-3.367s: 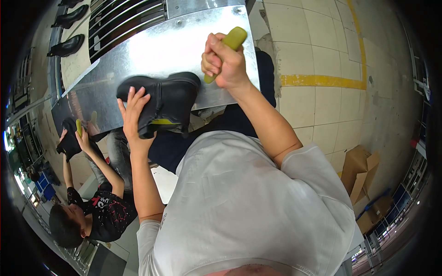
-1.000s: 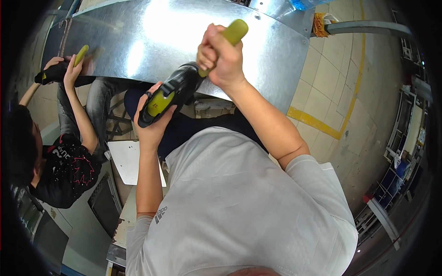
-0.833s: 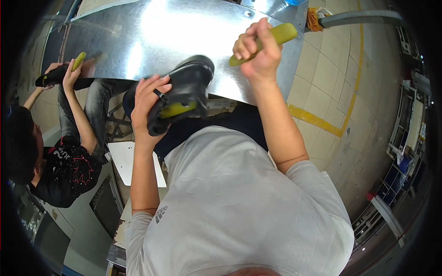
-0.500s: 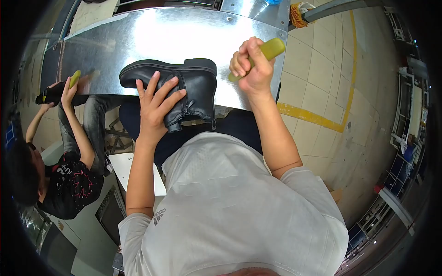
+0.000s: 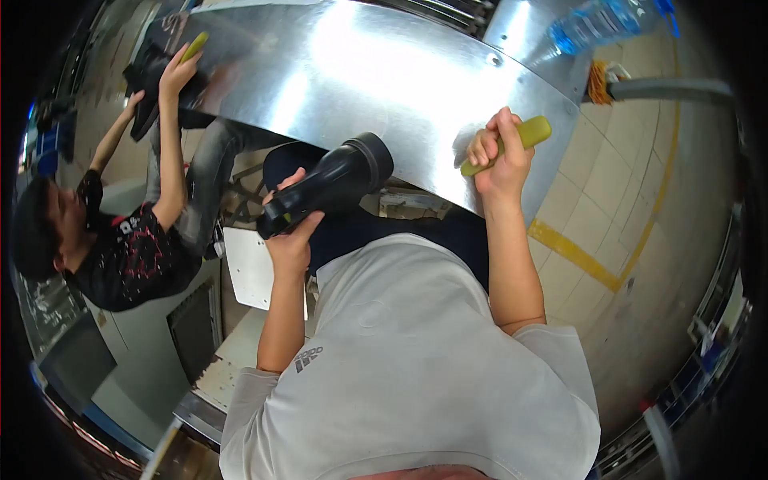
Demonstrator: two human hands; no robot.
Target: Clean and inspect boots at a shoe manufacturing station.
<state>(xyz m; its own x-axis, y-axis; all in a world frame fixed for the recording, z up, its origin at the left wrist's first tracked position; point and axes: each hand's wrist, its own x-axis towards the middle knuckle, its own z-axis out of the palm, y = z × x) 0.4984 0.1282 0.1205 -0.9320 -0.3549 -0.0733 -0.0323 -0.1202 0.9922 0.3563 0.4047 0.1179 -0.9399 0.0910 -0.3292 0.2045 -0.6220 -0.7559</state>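
Note:
My left hand [image 5: 294,240] grips a black leather ankle boot [image 5: 332,178] around its shaft, thumb on the near side and fingers on the far side. The boot is held over my lap at the table's near edge, its heel end toward the upper right and its shaft end toward the lower left. Its toe cannot be made out. Closed around a yellow-green bar with a rounded end [image 5: 534,130], my right hand [image 5: 502,156] is above the right part of the metal table [image 5: 280,64], apart from the boot. The bar sticks out on both sides of the fist.
At the left, a co-worker [image 5: 136,248] holds a dark boot [image 5: 148,88] and a similar yellow-green bar [image 5: 194,46]. A clear blue bottle [image 5: 596,28] lies at the back right. Beside it runs a grey rail [image 5: 672,90] with orange wrapping [image 5: 598,82].
The boot has gone from lying on its side under my spread left hand to being gripped by its shaft, turned off the tabletop. My right hand keeps the bar. The view has shifted.

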